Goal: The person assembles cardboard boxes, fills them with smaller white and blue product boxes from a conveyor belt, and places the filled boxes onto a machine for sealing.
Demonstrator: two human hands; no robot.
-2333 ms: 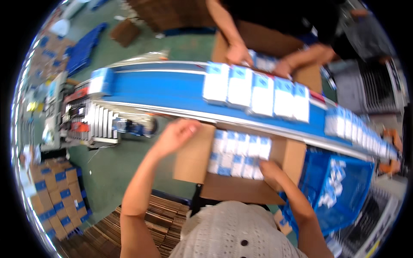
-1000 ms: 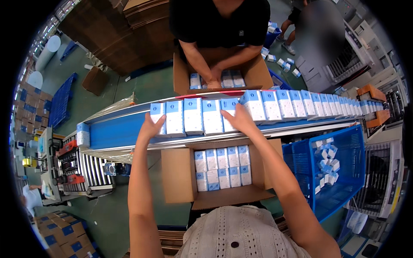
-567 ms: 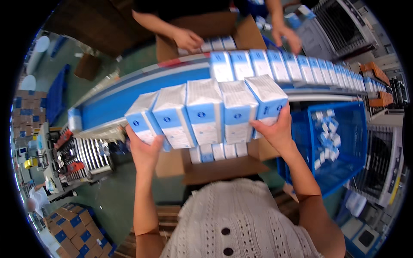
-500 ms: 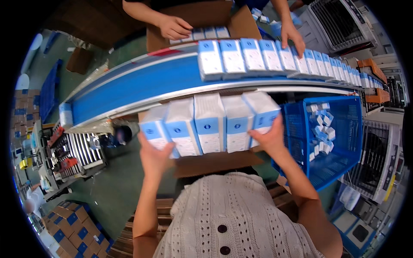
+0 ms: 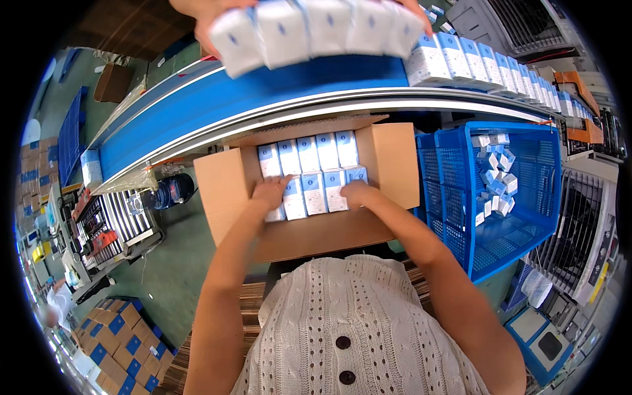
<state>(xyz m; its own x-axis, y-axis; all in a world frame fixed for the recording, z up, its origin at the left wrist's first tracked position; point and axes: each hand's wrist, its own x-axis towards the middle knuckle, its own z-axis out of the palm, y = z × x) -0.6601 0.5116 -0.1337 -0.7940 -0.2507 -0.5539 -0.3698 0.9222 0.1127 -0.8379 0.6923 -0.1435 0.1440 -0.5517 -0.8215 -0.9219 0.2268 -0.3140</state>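
An open cardboard carton [image 5: 306, 245] stands in front of me with two rows of blue-and-white box-shaped packs inside. My left hand [image 5: 270, 193] is down in it, fingers curled over the left end of the nearer row of packs [image 5: 314, 192]. At that row's right end, my right hand [image 5: 357, 193] grips the last pack, so the row sits between both hands. The farther row of packs [image 5: 308, 153] stands untouched against the carton's far side. Some of my fingertips are hidden between packs and carton wall.
A blue conveyor belt [image 5: 263, 99] crosses beyond the carton, with packs lined up [image 5: 461, 60] at its right. Above it, a co-worker's hands hold a row of packs [image 5: 316, 33], blurred. A blue plastic crate [image 5: 513, 253] with loose small boxes stands right. Stacked cartons [image 5: 122, 345] sit lower left.
My hands have lowered the held row of packs into the carton, which the row mostly covered before. The co-worker has lifted another row off the belt.
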